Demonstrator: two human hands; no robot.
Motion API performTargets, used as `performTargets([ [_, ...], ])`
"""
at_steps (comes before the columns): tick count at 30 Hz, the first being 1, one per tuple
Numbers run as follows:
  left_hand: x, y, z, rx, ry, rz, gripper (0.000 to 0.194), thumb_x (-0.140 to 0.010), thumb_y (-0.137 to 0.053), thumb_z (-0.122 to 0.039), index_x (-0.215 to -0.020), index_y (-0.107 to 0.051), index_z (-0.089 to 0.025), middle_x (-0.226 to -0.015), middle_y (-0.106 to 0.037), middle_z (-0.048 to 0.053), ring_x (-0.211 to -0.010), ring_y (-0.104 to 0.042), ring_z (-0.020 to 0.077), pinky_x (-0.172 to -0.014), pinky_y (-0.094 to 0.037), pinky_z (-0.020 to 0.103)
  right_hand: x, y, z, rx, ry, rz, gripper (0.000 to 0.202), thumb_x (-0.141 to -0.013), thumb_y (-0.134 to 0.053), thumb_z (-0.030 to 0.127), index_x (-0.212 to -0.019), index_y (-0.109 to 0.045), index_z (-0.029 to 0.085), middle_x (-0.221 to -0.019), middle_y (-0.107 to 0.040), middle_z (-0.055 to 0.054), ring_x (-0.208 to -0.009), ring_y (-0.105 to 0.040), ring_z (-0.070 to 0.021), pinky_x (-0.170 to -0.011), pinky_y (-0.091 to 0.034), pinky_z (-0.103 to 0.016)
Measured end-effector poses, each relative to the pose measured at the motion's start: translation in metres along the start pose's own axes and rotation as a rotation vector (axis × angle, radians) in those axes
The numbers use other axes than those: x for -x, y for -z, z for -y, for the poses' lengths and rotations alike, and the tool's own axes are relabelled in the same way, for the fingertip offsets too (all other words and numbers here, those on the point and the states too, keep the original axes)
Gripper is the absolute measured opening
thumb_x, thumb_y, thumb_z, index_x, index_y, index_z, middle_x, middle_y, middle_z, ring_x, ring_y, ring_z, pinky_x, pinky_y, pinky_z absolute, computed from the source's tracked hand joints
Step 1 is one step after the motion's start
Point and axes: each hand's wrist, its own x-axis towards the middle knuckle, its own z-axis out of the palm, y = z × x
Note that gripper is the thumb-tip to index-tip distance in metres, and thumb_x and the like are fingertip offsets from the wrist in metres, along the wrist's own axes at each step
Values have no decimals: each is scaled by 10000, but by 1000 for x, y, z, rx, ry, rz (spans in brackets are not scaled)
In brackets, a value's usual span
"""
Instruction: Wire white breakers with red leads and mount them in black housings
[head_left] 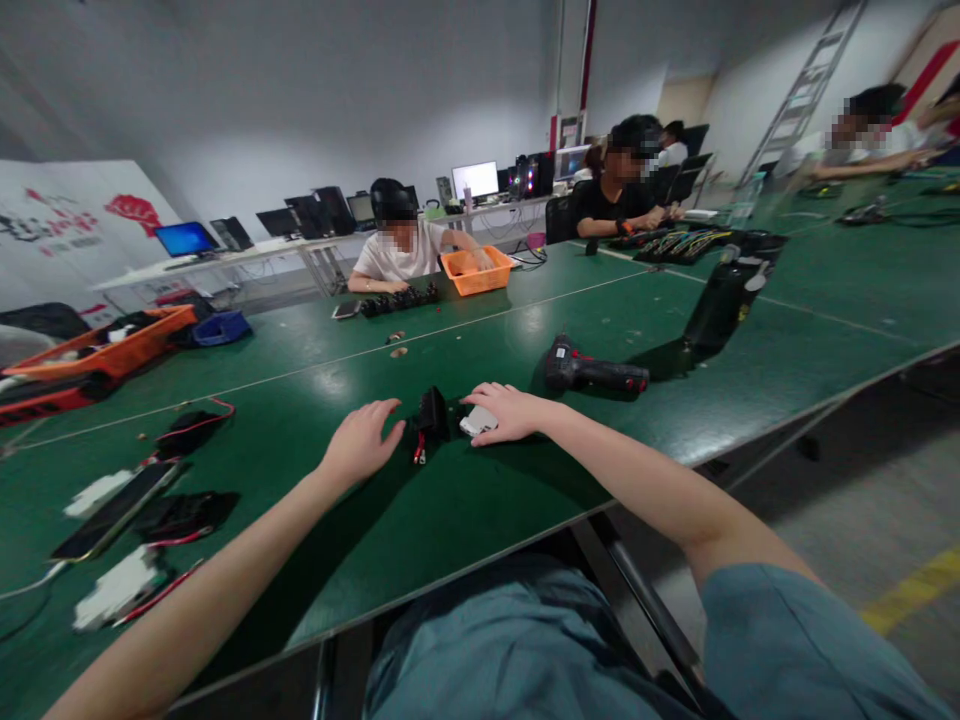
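A black part [431, 412] with short red wires [419, 448] stands on the green table [390, 540] between my hands. My left hand [362, 438] is just left of it, fingers apart, with a gap to the part and nothing in its grasp. My right hand [506, 412] rests over a small white part [477, 421], with thumb and fingers spread around its edges; the white part lies on the table. To the right of my right hand lies a black and red power tool [592, 369].
At the left are a phone [116, 510], white parts [124, 587], black parts with red wires [180, 515] and an orange crate [112, 345]. Across the table, a person [397, 245] reaches into an orange basket [476, 272]. A black object [724, 300] stands at the right.
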Motion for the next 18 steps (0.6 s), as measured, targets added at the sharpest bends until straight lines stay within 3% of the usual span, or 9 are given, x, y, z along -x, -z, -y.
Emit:
performTargets([
  [3, -8, -25, -16, 110, -21, -37, 441, -989, -342, -388, -1310, -513, -138, -1200, -648, 136, -1111, -613, 272, -982, -482, 427, -2, -3, -2, -50, 34, -42, 859, -764, -673, 675, -1449, -436, 214, -1419, -449, -170, -1275, -478, -368, -1054, -399, -554],
  [6, -4, -39, -13, 202, -37, -14, 436, -1006, -298, -357, -1337, -480, -139, -1229, -632, 138, -1132, -608, 262, -996, -484, 426, -5, -5, -4, -123, 72, -58, 820, -773, -715, 529, -1463, -411, 208, -1428, -428, -161, -1281, -488, -342, -1067, -409, -510],
  [10, -2, -40, -4, 231, -73, 12, 423, -1005, -313, -354, -1321, -493, -137, -1207, -631, 139, -1119, -603, 263, -994, -483, 430, -8, -8, -9, -194, 100, -50, 823, -749, -707, 336, -1489, -366, 218, -1456, -393, -142, -1263, -512, -317, -1062, -424, -471],
  [18, -6, -38, -6, 167, -144, 35, 350, -982, -380, -321, -1209, -577, -142, -1110, -632, 129, -1045, -584, 263, -945, -480, 436, -10, -7, -22, -156, 80, -49, 734, -734, -652, 257, -1432, -435, 193, -1406, -458, -148, -1271, -493, -330, -1078, -373, -535],
])
